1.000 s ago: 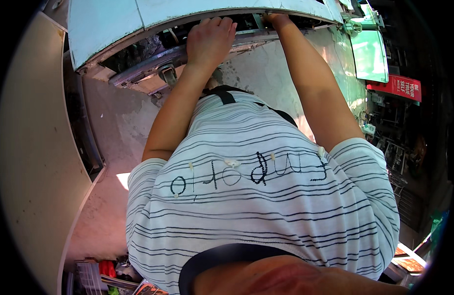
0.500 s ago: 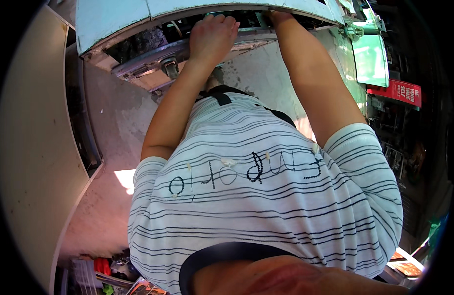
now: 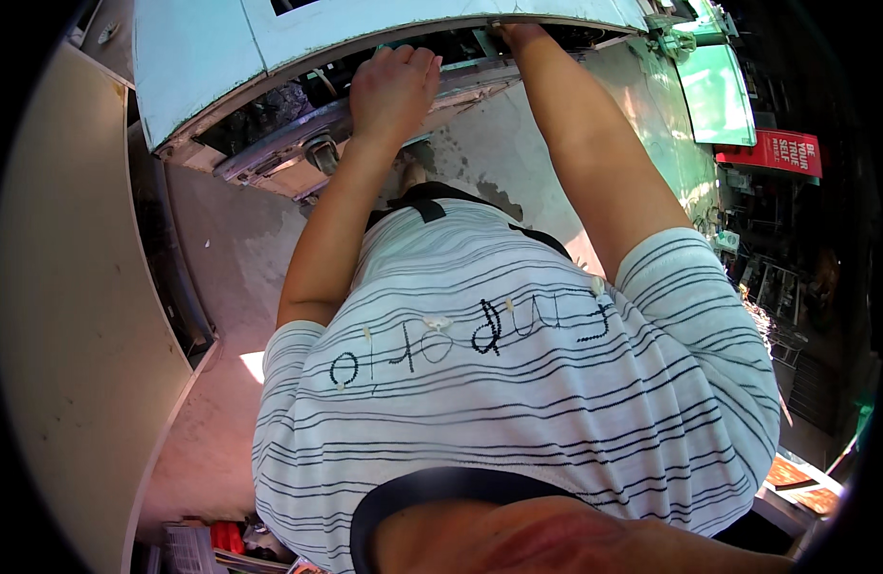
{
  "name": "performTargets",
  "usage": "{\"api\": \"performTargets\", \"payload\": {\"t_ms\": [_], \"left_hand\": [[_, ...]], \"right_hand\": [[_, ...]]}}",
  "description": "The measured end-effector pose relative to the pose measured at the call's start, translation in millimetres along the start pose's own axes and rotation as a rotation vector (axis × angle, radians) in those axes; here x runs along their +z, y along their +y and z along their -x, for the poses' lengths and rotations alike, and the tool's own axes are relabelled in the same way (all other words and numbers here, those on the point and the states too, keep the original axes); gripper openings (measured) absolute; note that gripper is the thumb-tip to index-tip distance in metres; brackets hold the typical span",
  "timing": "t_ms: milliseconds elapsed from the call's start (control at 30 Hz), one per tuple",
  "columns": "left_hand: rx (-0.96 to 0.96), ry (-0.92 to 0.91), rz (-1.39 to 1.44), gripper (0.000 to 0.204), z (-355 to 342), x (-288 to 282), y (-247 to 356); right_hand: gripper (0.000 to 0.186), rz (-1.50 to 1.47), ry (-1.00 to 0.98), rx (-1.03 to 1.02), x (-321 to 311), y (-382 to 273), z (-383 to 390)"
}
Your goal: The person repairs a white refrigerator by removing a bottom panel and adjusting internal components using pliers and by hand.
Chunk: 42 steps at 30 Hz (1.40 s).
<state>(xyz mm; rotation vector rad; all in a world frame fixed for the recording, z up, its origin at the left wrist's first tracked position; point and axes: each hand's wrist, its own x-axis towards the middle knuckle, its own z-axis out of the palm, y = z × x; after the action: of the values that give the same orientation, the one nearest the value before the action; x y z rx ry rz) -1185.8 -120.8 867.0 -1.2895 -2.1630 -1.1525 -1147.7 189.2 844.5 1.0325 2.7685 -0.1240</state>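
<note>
A white worktable (image 3: 346,24) with worn edges stands in front of me, and a drawer (image 3: 298,143) is pulled out beneath its top. My left hand (image 3: 395,88) lies over the drawer's front edge, its fingers curled down over the inner side. Deep in the drawer's right part is my right hand (image 3: 521,36). Only its wrist end shows; the tabletop's edge and shadow hide the fingers. Dark, jumbled items (image 3: 274,103) lie in the drawer's left part, too dim to name. A dark metal handle (image 3: 321,153) sits on the drawer front.
A tall beige panel (image 3: 78,287) rises at my left. Off to the right are a green sheet (image 3: 715,94), a red printed box (image 3: 774,153) and dark racks (image 3: 771,287). Boxes and loose items (image 3: 197,545) lie at the lower left. The concrete floor (image 3: 240,230) has wet patches.
The view has shifted a little, so the table and both arms appear further left. Both hands stay at the drawer, with the left in much the same pose.
</note>
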Motion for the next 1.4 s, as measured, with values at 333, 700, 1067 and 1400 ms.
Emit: {"api": "performTargets", "payload": {"t_ms": [333,700,1067,1400], "left_hand": [[0.021,-0.007,-0.025,0.021,1,0,-1],[0.012,-0.001,0.001,0.018,2,-1,-4],[-0.014,-0.008,0.034,0.018,2,-2,-4],[0.024,0.034,0.008,0.021,1,1,-3]], "right_hand": [[0.046,0.0,-0.008,0.0,0,1,4],[0.046,0.036,0.005,-0.006,6,7,6],[0.046,0.077,0.023,0.007,14,13,1],[0.046,-0.12,-0.214,0.024,-13,11,5]]}}
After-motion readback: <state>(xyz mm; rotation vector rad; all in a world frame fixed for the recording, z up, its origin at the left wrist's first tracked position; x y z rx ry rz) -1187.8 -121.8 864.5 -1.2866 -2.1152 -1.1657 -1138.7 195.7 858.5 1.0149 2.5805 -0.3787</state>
